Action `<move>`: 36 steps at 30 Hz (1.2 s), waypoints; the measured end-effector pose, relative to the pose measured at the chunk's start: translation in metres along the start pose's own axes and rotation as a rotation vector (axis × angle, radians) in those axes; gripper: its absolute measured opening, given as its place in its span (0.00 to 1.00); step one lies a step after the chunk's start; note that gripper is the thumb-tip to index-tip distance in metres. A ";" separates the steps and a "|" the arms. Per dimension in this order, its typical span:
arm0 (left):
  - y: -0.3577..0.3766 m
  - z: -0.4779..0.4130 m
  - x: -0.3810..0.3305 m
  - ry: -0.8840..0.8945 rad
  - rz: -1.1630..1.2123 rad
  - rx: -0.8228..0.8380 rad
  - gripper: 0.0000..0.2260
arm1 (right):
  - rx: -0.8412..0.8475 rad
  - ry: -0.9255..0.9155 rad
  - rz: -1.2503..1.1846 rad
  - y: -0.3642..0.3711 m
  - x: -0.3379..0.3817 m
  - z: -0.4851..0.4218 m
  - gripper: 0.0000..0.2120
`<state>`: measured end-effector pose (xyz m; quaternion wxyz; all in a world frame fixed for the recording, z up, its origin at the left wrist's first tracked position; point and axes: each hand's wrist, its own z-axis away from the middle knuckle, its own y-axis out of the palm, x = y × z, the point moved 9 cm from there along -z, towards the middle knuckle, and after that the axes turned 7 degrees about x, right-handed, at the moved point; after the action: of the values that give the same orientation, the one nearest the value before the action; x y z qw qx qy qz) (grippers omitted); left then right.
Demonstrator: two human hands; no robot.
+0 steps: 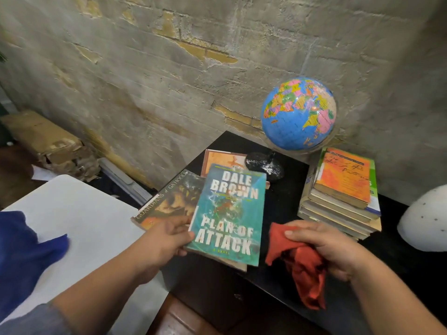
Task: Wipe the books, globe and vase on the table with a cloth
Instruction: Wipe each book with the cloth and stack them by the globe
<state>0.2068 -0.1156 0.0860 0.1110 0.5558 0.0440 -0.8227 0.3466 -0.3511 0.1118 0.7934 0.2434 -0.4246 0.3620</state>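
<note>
The left hand (169,240) pinches the teal paperback (229,213) at its lower left edge, thumb on the cover and fingers tucked beneath. The right hand (331,247) is curled round a bunched red cloth (302,269) just beside the book's right edge, apart from it. The paperback lies at the near left of the black table (285,201), overlapping a brown book (169,201) and a book (222,158) with an orange cover behind it. Whether it is lifted clear of them I cannot tell. It looks light and bendy, with a glossy cover the cloth should slide over easily. A hold at one edge will probably let the far corner flex or pivot under the wipe, so a grip nearer the spine, or pressing it flat, seems steadier. The cloth is soft and shapeless and wants to be flattened under the fingers to cover more than a small patch. The globe (298,113) stands at the back on a thin stem and dark base (264,166). It is likely hollow, light, smooth and free to spin, so it is best steadied at the base or with a palm on the sphere. The stack (343,192) on the right is loosely squared and could shift if pushed sideways. A white dome (425,221) at the right edge may be the vase. If so, it is hard and breakable, and needs a hand holding it firmly.
</note>
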 end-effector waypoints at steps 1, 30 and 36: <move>0.008 0.000 0.000 -0.005 -0.035 0.027 0.16 | -0.033 -0.003 -0.015 -0.012 0.002 0.007 0.22; 0.049 -0.028 0.014 0.186 -0.774 0.057 0.24 | -0.541 -0.037 1.180 -0.051 0.004 -0.021 0.17; 0.049 -0.028 0.015 0.181 -0.763 0.057 0.25 | -0.512 -0.054 1.445 -0.038 0.016 -0.035 0.16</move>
<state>0.2381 -0.1595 0.0637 -0.2227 0.5726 0.2340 -0.7535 0.3999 -0.3443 0.1039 0.3807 -0.2772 -0.5680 0.6750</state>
